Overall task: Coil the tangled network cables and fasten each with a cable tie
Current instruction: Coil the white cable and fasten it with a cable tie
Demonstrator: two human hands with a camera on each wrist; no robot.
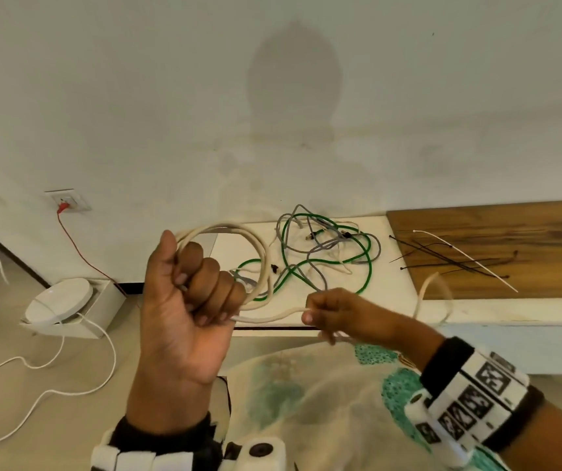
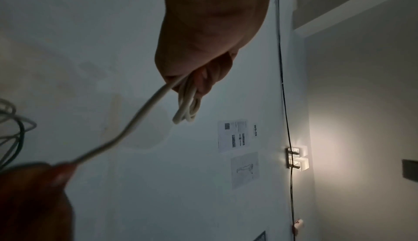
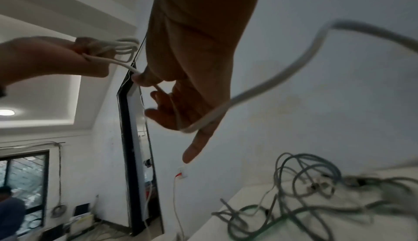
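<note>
My left hand (image 1: 191, 283) is raised in a fist and grips several loops of a cream network cable (image 1: 259, 253). The loops hang below the fist in the left wrist view as the cream cable (image 2: 187, 105). My right hand (image 1: 327, 311) pinches the free strand of the same cable (image 1: 272, 316) between thumb and forefinger, just right of the fist. That strand (image 3: 271, 87) runs on over my right hand's fingers (image 3: 194, 148) and off to the right. A tangle of green and grey cables (image 1: 327, 253) lies on the white table (image 1: 391, 300) behind both hands. Black and white cable ties (image 1: 456, 256) lie on a wooden board (image 1: 510, 229).
A white wall stands right behind the table. Left on the floor are a white box with a round device (image 1: 65, 304), a white cord (image 1: 34, 368) and a red wire (image 1: 79, 246) from a wall socket (image 1: 68, 200). Patterned cloth (image 1: 306, 402) covers my lap.
</note>
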